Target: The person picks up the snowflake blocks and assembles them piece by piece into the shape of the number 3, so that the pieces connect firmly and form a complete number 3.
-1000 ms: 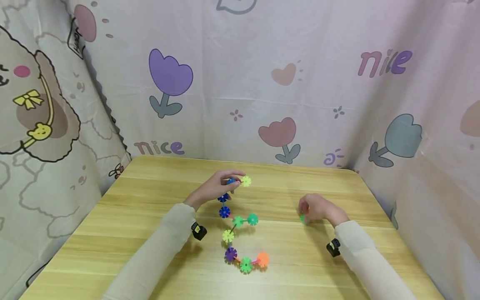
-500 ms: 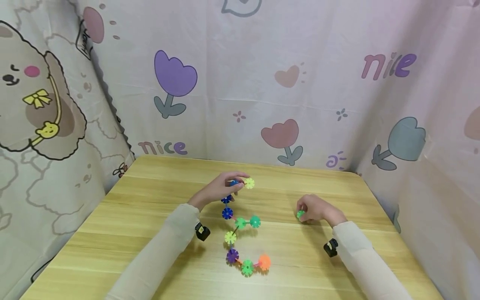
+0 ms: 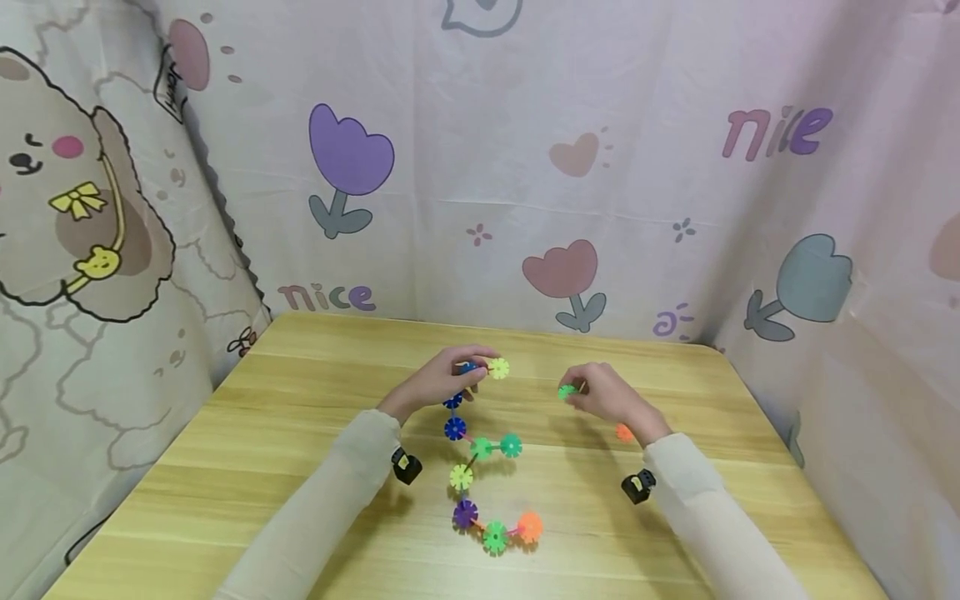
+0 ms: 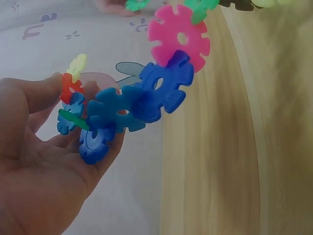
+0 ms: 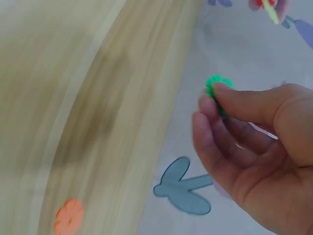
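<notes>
My left hand (image 3: 442,379) grips the upper end of a chain of notched plastic discs. Blue discs (image 4: 115,107) run through its fingers, and a yellow disc (image 3: 498,368) sticks out at the tip beyond them. From the hand the chain comes down toward me past a green side branch (image 3: 511,445), a lower yellow disc (image 3: 461,477) and a purple disc (image 3: 465,513) to an orange end disc (image 3: 529,527). To the right, my right hand (image 3: 607,392) pinches a loose green disc (image 5: 218,88) between thumb and fingertips, apart from the chain.
A single orange disc (image 3: 624,432) lies on the wooden table (image 3: 300,467) below my right wrist. A patterned curtain (image 3: 450,167) hangs behind the table's far edge and along both sides.
My right hand has lifted and moved left toward the left hand, carrying the green disc. The loose orange disc has come into sight. My left hand has stayed nearly still.
</notes>
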The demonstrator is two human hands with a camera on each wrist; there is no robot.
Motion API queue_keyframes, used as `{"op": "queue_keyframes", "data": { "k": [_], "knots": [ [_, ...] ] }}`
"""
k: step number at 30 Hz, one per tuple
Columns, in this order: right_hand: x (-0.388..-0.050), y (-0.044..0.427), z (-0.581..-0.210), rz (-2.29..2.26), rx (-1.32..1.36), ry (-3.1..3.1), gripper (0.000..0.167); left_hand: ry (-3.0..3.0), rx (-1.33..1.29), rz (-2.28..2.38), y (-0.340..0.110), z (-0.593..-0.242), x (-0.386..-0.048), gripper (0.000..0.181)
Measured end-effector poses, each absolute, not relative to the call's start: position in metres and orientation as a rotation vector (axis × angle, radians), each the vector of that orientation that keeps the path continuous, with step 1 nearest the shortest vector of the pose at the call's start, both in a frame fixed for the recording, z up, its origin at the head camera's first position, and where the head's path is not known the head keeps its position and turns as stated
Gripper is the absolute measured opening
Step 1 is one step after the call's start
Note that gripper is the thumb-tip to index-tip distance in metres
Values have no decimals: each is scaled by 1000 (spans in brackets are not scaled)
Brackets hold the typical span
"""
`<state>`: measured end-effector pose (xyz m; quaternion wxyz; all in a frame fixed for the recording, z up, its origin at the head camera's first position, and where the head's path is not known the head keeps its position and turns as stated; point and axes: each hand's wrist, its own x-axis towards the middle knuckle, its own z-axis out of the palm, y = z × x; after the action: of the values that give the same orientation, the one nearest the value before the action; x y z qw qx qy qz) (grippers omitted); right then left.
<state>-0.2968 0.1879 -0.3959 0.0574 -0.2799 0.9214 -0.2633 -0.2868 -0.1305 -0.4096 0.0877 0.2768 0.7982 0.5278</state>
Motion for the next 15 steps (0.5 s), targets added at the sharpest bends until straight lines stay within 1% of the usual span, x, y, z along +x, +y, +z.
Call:
{"op": "queue_keyframes", "data": {
  "k": [2, 6, 12, 15],
  "knots": [
    [-295, 180, -393, -851, -837, 2831, 10, 2371, 824, 1579, -130, -410, -287, 39],
    [-290, 165, -391, -990, -897, 2894, 7, 2366, 821, 1586, -130, -410, -286, 39],
    [-283, 139, -396, -1177, -1008, 2984, 8, 2378, 805, 1594, -129, -411, -288, 38],
    [-281, 129, -398, -1221, -1046, 3007, 6, 2372, 807, 1607, -128, -410, -289, 38]
  ]
}}
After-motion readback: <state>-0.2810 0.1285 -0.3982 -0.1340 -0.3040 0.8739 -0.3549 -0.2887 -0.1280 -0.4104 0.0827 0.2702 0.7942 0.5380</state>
